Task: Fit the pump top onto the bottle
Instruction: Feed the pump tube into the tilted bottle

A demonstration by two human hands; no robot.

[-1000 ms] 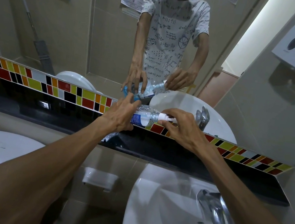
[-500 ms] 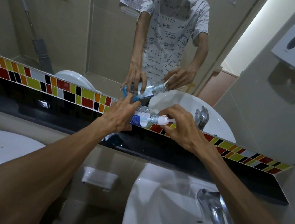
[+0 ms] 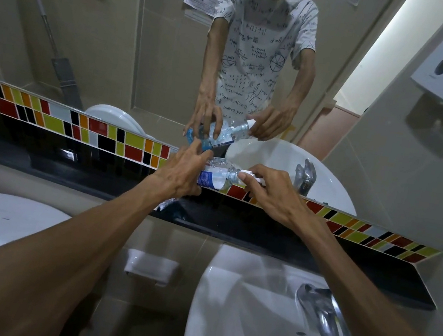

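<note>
I hold the bottle on its side at the centre of the frame, above the dark shelf, its neck pointing right. My left hand is wrapped around its body, over the blue label. My right hand is pinched closed on the white pump top, which sits at the bottle's mouth.

In my judgement the main risk is cross-threading: with the bottle lying sideways, the collar could go on crooked and jam or leak. The clear plastic also looks thin, so a hard squeeze from my left hand could push liquid out of the neck before it seals. A slip would drop everything toward the sink at the lower right.

My fingers cover the collar, so I cannot tell how far the threads have caught, or whether the tube is fully inside. The nozzle is mostly hidden too. The mirror in the upper half of the frame shows the same grip, but too small to settle it.
</note>
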